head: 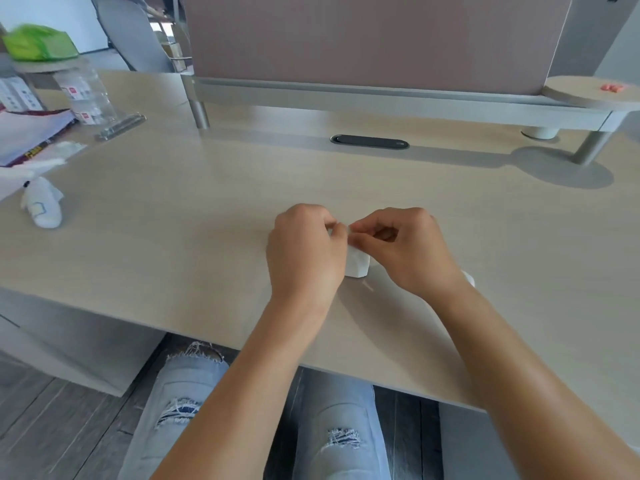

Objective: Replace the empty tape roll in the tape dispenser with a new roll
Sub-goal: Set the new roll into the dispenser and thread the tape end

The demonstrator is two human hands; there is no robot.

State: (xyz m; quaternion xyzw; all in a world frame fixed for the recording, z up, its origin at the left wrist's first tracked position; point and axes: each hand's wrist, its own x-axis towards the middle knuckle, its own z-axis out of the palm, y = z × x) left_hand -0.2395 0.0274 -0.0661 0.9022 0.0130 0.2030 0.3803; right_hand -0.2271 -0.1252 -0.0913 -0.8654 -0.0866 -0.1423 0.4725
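Ripped light jeans (pixel 194 407) show below the near edge of the pale wood surface (pixel 173 244), and two bare forearms reach over that edge toward its middle. Both hands meet there on a small white tape dispenser (pixel 358 265) standing on the surface: the left hand (pixel 304 252) is curled around its left side, while the right hand (pixel 403 247) pinches at its top with thumb and fingertips. A small white object (pixel 468 278) peeks from behind the right wrist; what it is I cannot tell.
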